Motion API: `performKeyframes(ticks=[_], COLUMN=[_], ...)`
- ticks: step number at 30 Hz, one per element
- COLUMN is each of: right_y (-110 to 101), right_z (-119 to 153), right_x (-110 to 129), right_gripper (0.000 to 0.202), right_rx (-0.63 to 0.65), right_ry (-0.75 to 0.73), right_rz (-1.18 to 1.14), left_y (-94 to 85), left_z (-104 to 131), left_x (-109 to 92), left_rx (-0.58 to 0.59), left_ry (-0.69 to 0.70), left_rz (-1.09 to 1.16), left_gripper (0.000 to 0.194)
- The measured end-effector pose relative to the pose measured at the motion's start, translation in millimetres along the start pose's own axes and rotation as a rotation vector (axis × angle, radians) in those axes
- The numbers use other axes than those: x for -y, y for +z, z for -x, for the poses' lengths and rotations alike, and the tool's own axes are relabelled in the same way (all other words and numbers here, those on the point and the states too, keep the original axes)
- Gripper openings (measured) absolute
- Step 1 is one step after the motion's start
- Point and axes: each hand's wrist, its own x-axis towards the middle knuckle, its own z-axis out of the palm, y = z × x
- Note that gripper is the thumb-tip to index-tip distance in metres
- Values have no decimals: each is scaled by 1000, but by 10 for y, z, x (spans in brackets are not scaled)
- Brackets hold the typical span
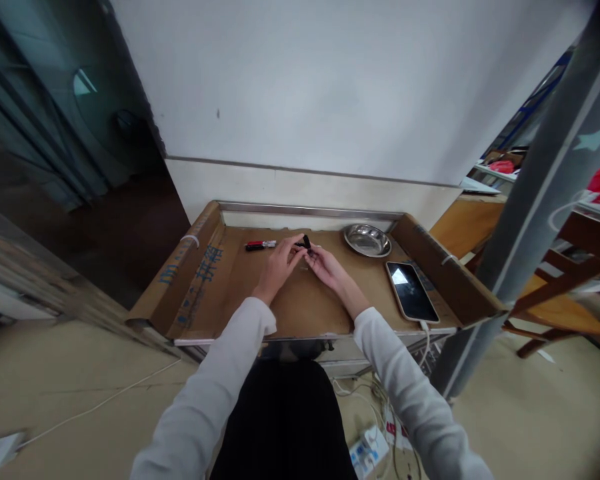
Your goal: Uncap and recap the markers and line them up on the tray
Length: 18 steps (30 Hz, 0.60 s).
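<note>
Over the middle of the cardboard-lined table [240, 303], my left hand [281, 261] and my right hand [325, 265] meet fingertip to fingertip. Both are closed around a small black object [307, 241], whose dark end sticks up between them. Its exact shape is too small to tell. Just left of my left hand lie a red pen-like item [255, 243] and a black one [254, 248], side by side with clear or silvery ends pointing right.
A round metal dish [367, 241] stands at the back right. In front of it lies a phone [412, 292] with a white cable. Raised cardboard flaps edge the table's sides. A grey post [520, 200] and wooden chair [565, 307] are at the right.
</note>
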Motion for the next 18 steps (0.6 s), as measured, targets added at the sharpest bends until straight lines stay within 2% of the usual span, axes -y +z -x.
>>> performKeyframes(ticks=[7,12,18], right_y=[-7,-51,-108], right_z=[49,75,76], right_x=[31,74,51], right_gripper=[19,17,13], right_rx=[58,39,-45], right_ry=[132,97,-2], right_rz=[-3,-23,28], left_y=[-6,-41,-30], left_z=[4,-11,-10], left_x=[36,83,125], left_rx=[-178,-326,-327], left_ry=[-195,-317,-371], left_rz=[135,253,317], left_gripper=[23,25,24])
